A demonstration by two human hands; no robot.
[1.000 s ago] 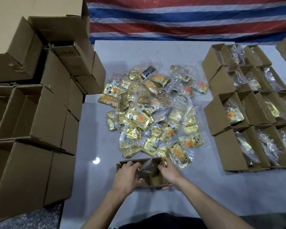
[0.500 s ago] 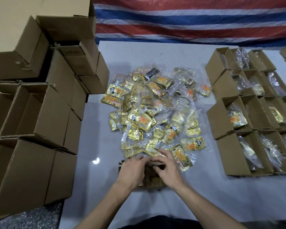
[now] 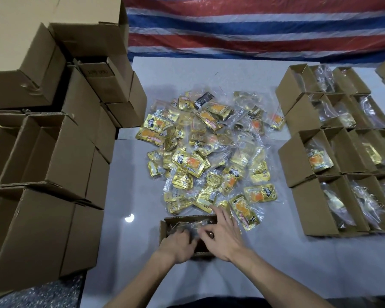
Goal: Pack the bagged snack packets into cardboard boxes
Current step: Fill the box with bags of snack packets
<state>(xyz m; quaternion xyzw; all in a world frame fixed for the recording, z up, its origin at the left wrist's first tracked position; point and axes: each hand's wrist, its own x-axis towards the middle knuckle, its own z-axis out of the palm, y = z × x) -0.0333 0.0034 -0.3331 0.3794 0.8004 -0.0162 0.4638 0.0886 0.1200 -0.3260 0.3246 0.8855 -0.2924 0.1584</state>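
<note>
In the small open box [image 3: 163,230] at the counter's [image 3: 129,252] near edge, the left hand [image 3: 178,244] curls its fingers onto the clear snack bag [image 3: 186,225] while the right hand [image 3: 223,237], fingers spread, presses it down.

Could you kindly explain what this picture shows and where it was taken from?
No machine: these are a person's bare hands, filmed by a camera on their head, looking down. On the grey table lies a pile of gold snack packets in clear bags. On the left stand stacked cardboard boxes; on the right, rows of open boxes holding bags. Nearest the person is a small open box with a clear bag inside. The left hand curls into it; the right hand lies spread over it. Whether the left holds the bag is hidden.
</note>
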